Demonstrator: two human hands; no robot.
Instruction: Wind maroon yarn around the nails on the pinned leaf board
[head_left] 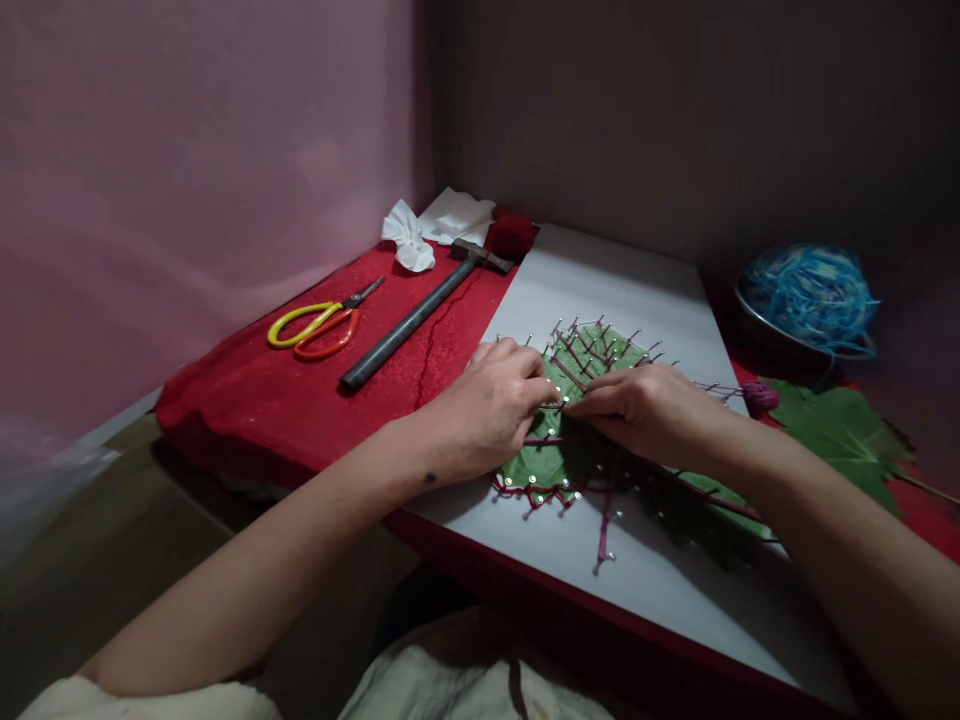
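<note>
A green leaf [540,462] lies on a white board [600,262], ringed by several nails [572,484]. Dark red and purple thread [551,440] runs between the nails, zigzagging along the near edge. At the leaf's left side, my left hand [499,405] is closed, thumb and forefinger bent at a nail; what sits between them is hidden. My right hand [652,410] reaches over the leaf from the right, fingertips pinched together on thread near the leaf's middle. Only a small gap separates the two hands' fingertips.
Left of the board, a hammer [411,330] and yellow-and-orange scissors [322,325] rest on red cloth [247,400]. Crumpled white tissue [409,238] and a red yarn ball [511,233] lie behind. At right are blue yarn [810,290] in a metal bowl, a purple thread ball [760,397] and another leaf [844,435].
</note>
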